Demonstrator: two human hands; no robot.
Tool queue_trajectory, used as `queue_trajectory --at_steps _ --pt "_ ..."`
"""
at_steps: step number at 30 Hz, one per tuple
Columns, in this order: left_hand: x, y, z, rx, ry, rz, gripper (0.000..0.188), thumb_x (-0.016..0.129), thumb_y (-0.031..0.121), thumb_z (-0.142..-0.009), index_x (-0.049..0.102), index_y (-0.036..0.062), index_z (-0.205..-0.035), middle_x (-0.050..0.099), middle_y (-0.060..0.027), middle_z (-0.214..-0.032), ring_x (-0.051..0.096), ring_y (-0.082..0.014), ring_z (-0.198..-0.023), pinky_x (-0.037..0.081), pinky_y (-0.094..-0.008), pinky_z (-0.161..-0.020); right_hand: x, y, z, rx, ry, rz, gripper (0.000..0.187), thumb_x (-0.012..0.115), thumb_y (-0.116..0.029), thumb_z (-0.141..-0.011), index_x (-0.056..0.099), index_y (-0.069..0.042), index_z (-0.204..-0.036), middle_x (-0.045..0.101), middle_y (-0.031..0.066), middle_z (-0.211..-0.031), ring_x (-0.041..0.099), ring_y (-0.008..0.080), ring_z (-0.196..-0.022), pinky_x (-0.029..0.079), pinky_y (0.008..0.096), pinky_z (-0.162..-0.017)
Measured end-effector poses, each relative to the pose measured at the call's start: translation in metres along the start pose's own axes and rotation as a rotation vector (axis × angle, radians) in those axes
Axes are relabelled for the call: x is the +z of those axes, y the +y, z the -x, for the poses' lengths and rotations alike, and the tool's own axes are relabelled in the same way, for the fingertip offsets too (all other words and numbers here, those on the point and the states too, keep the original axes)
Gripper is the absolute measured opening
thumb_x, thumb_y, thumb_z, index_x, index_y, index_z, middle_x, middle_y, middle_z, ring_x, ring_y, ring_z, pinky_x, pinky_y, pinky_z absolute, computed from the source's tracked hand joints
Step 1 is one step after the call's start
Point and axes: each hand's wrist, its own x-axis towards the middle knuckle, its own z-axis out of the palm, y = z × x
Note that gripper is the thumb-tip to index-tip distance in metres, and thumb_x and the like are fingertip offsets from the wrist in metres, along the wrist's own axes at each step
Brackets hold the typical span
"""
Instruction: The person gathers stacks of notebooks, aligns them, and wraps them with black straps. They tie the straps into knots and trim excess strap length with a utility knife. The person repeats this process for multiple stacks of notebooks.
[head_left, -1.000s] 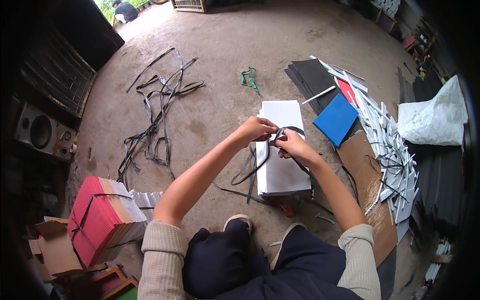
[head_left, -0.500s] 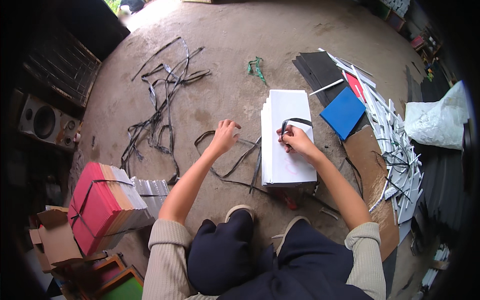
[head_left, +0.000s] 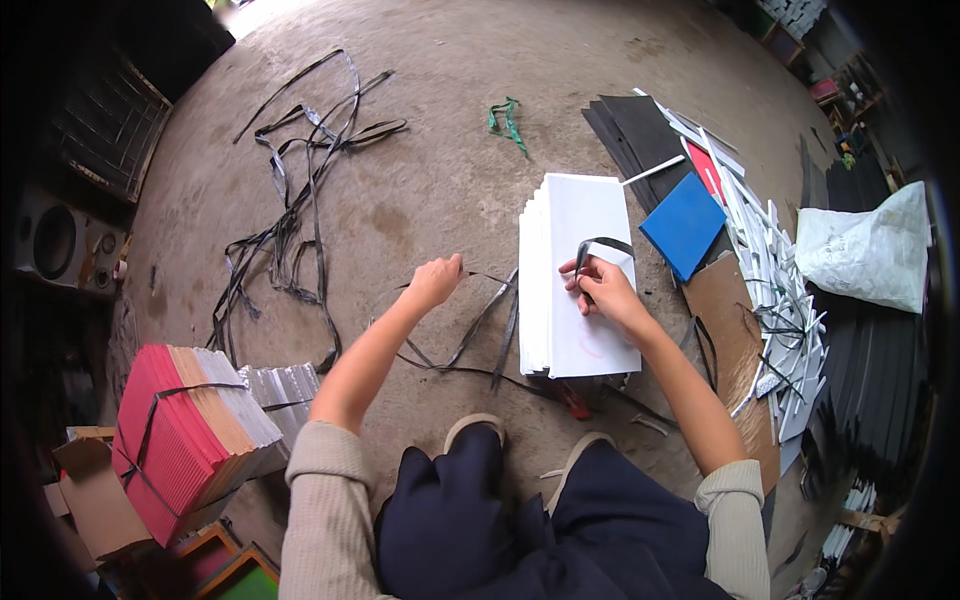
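From here I see the white board stack on the concrete floor, partly wrapped: the black strap crosses its top from the right, slack lies at left, no knot shows. The right hand pinches the strap; the left hand is curled near the slack, whether gripping any I cannot tell

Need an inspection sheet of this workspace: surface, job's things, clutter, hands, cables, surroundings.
Surface: stained floor.
Job's things: white stack on the floor; dark strap across its top.
Clutter: tangled black straps and green ribbon on the floor; white strips heaped right, near blue panel.
Hands: right hand pinches dark strap over the stack; left hand beside a strap loop, grip unclear.
Cables: nothing seen.
Surroundings: speaker left, white sack right.
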Motion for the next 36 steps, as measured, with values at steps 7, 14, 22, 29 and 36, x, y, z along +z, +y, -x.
queue_trajectory --at_steps 7,14,22,29,36 --pt "-0.102 0.109 -0.002 -0.055 -0.432 1.003 0.023 0.053 0.009 -0.082 0.052 -0.0088 -0.097 0.063 -0.0125 -0.09 0.061 -0.0178 -0.083 0.048 -0.0264 -0.073 -0.008 -0.008 0.012 0.103 -0.088 -0.088 0.028 0.049 -0.012 -0.084 0.051 -0.003 -0.111 0.057 0.0038 -0.085 0.047 0.0044 -0.059 0.037 0.0171 -0.049" --pt "-0.111 0.147 -0.004 -0.083 -0.234 0.905 0.031 0.061 0.009 -0.078 0.052 -0.0053 -0.103 0.063 -0.012 -0.092 0.058 -0.0162 -0.091 0.046 -0.0255 -0.079 -0.016 -0.007 0.019 0.137 -0.098 -0.116 0.038 0.05 -0.016 -0.084 0.043 -0.006 -0.12 0.061 0.0014 -0.09 0.046 0.0025 -0.062 0.034 0.0156 -0.049" --pt "-0.125 0.18 -0.006 0.016 -0.096 0.769 0.023 0.068 0.01 -0.07 0.063 -0.0019 -0.089 0.065 -0.0119 -0.084 0.063 -0.0162 -0.076 0.048 -0.0266 -0.069 -0.019 -0.009 0.021 0.05 -0.214 -0.332 0.029 0.047 -0.016 -0.084 0.046 -0.002 -0.108 0.06 0.0054 -0.094 0.055 0.008 -0.076 0.041 0.0208 -0.06" --pt "-0.129 0.196 -0.006 0.025 -0.004 0.575 0.019 0.07 0.012 -0.067 0.067 0.0037 -0.083 0.066 -0.0082 -0.077 0.063 -0.0143 -0.071 0.048 -0.027 -0.065 -0.024 -0.009 0.029 0.093 -0.189 -0.616 0.02 0.044 -0.011 -0.086 0.047 0.0 -0.103 0.058 0.008 -0.099 0.056 0.0128 -0.088 0.043 0.0272 -0.073" --pt "-0.129 0.195 -0.003 -0.003 -0.03 0.637 0.022 0.069 0.018 -0.071 0.067 0.0016 -0.084 0.065 -0.0091 -0.073 0.062 -0.0132 -0.065 0.048 -0.026 -0.061 -0.033 -0.023 0.036 0.045 -0.189 -0.604 0.014 0.047 -0.014 -0.085 0.051 -0.009 -0.098 0.056 -0.0023 -0.084 0.052 0.0066 -0.078 0.04 0.0263 -0.068"
